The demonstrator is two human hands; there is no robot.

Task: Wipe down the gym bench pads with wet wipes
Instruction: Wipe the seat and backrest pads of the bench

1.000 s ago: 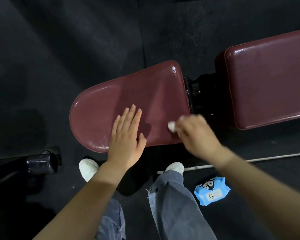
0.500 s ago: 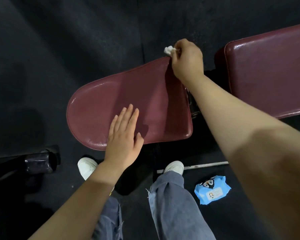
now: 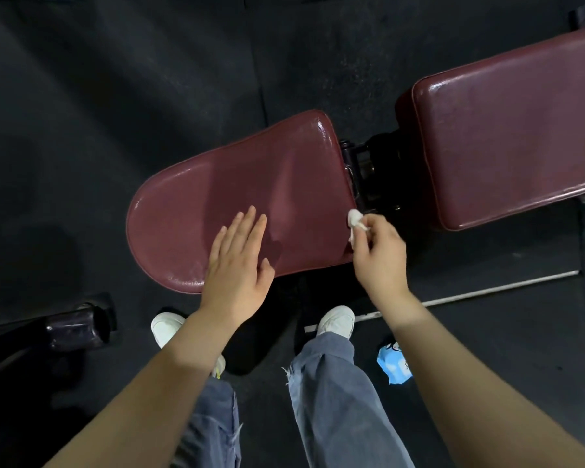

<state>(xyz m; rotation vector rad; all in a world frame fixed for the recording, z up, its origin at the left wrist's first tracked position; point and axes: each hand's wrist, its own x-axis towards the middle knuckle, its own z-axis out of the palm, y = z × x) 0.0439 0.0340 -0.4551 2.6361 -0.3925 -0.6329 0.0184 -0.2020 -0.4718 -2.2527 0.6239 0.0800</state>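
A maroon seat pad [image 3: 217, 187] with a rounded left end lies in the middle of the view. A larger maroon back pad [image 3: 507, 136] sits to its right, across a black hinge gap. My left hand [image 3: 238, 265] rests flat on the seat pad's near edge, fingers straight. My right hand [image 3: 379, 255] pinches a crumpled white wet wipe [image 3: 355, 221] against the seat pad's near right corner.
A blue pack of wipes [image 3: 390, 364] lies on the black rubber floor, partly behind my right forearm. A thin metal bar [image 3: 487, 288] runs along the floor. The bench hinge [image 3: 368, 170] sits between the pads. A dark roller [image 3: 78, 329] stands at the left. My white shoes are under the seat.
My right hand has drawn the wipe from the seat pad's far right corner back down its right edge to the near corner. My left hand stays flat on the pad.
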